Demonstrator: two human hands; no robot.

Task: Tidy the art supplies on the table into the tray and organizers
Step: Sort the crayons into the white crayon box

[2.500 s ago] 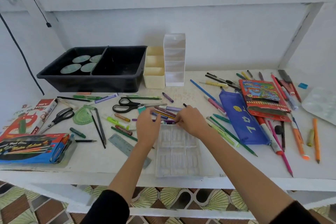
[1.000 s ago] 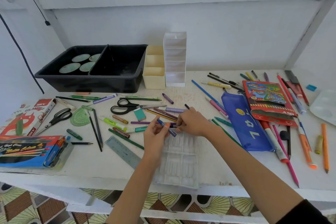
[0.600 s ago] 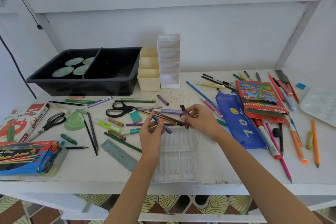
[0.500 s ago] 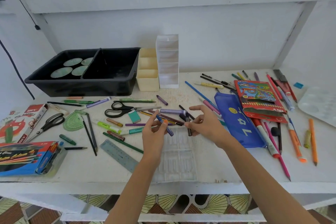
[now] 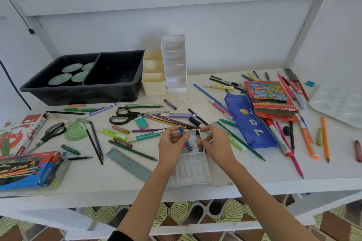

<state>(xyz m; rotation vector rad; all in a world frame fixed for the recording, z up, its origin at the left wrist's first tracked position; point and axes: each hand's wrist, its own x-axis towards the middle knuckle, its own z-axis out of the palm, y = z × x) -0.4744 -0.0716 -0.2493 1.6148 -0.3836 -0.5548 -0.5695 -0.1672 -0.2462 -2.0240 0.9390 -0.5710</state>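
A cluttered white bench point(image 5: 254, 174) carries a clear slotted tray point(image 5: 193, 174) near its front edge. Over the tray's far end, the left grip point(image 5: 172, 147) pinches a blue crayon point(image 5: 184, 139) and the right grip point(image 5: 217, 147) pinches a dark crayon point(image 5: 199, 142). It seems best to line each crayon up with a slot, lay it flat, then let go.

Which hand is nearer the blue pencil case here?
Right. The right hand, pinching a dark crayon, sits just left of the blue pencil case; the left hand, holding a blue crayon, is farther left.
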